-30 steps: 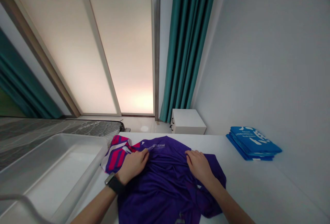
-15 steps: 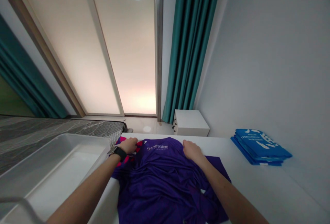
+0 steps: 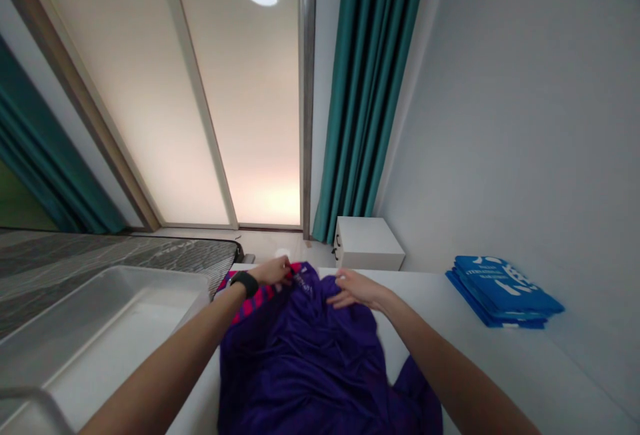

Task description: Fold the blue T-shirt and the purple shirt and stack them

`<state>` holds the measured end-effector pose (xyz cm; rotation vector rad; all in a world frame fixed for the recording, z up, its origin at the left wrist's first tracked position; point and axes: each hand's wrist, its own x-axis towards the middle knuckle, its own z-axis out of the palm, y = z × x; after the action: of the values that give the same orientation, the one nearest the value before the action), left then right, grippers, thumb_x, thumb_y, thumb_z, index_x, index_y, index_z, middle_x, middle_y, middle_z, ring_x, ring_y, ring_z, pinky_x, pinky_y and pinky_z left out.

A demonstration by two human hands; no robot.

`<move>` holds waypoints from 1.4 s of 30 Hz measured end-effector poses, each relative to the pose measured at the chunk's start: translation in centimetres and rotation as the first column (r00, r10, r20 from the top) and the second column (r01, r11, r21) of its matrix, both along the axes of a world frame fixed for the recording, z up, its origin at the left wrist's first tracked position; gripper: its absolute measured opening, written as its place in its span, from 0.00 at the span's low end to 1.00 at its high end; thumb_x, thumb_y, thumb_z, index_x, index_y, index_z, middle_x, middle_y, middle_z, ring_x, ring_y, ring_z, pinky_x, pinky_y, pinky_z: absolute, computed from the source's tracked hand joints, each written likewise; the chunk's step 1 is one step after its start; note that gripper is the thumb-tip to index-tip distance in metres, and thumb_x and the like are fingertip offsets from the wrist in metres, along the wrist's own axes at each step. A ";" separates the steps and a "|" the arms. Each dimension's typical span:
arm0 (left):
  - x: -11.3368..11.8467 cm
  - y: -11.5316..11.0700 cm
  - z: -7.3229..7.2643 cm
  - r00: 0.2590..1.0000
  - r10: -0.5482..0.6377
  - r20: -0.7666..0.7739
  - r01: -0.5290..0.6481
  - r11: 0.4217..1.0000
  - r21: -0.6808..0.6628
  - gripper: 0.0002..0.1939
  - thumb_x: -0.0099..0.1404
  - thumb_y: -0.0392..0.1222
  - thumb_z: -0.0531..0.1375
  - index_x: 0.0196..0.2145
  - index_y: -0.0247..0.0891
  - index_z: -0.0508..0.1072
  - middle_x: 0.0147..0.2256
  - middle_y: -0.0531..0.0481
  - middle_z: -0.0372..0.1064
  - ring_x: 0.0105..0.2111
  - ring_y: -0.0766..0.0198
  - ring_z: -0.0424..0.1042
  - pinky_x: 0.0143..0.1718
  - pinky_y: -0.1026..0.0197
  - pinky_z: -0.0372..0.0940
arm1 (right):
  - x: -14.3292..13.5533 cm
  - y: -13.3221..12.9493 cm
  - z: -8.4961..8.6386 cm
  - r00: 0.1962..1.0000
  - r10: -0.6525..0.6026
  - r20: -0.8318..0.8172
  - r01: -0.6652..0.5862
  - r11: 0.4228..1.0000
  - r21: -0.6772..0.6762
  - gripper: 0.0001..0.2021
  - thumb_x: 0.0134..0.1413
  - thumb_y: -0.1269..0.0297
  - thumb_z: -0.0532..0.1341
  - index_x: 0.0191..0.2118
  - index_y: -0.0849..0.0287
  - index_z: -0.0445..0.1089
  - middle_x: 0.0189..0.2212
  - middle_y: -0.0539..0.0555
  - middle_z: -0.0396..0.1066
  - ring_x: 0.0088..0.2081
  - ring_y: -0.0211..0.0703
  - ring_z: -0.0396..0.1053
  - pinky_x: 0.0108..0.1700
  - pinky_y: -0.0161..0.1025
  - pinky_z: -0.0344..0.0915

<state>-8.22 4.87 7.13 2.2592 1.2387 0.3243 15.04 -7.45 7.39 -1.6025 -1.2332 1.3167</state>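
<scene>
1. Shirt (image 3: 305, 361) reaches the table's (image 3: 490, 381) far edge, rumpled, neither flat nor folded yet.
2. Left hand (image 3: 273, 271) and right hand (image 3: 359, 289) each pinch its far end.
3. Blue stack (image 3: 505, 288), already folded, lies toward the right edge.

The bottom edge cuts off the lower end of the purple shirt (image 3: 305, 355), and the right forearm (image 3: 435, 355) covers part of its side. White print (image 3: 303, 281) near its top is crumpled into folds and too small to read. The clear bin (image 3: 204, 283) runs out at the left and bottom edges, as does a blurred grey bar (image 3: 37, 393) in front of it.
</scene>
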 end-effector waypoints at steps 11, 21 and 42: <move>3.5 -1.6 4.6 0.930 -0.082 0.359 -0.155 0.797 0.584 0.11 0.71 0.40 0.46 0.48 0.36 0.60 0.37 0.42 0.71 0.37 0.55 0.73 0.38 0.56 0.65 | 2.3 2.1 4.6 0.751 -0.624 0.216 0.255 0.576 0.777 0.12 0.65 0.58 0.43 0.47 0.56 0.57 0.34 0.54 0.68 0.37 0.45 0.68 0.42 0.41 0.62; -1.3 -5.5 -7.1 1.000 -0.007 0.009 0.004 0.960 0.281 0.12 0.72 0.36 0.40 0.45 0.38 0.60 0.32 0.46 0.74 0.33 0.57 0.76 0.34 0.60 0.65 | 3.6 -2.2 -8.2 0.796 -0.441 0.415 0.160 0.815 0.558 0.12 0.61 0.59 0.42 0.40 0.54 0.59 0.21 0.46 0.62 0.24 0.43 0.64 0.28 0.36 0.59; -7.6 -18.3 -6.3 0.952 -0.184 -0.247 0.264 0.900 0.348 0.13 0.65 0.41 0.49 0.40 0.49 0.73 0.37 0.47 0.77 0.38 0.51 0.75 0.41 0.49 0.69 | 6.7 -16.0 -7.9 0.360 -0.316 0.878 -0.318 0.843 0.434 0.14 0.66 0.66 0.48 0.38 0.57 0.70 0.32 0.57 0.72 0.36 0.48 0.67 0.43 0.46 0.61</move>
<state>-15.83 -13.42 0.79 2.8025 1.0662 0.2598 21.69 -23.49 -0.52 -1.8914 -2.0216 -0.2518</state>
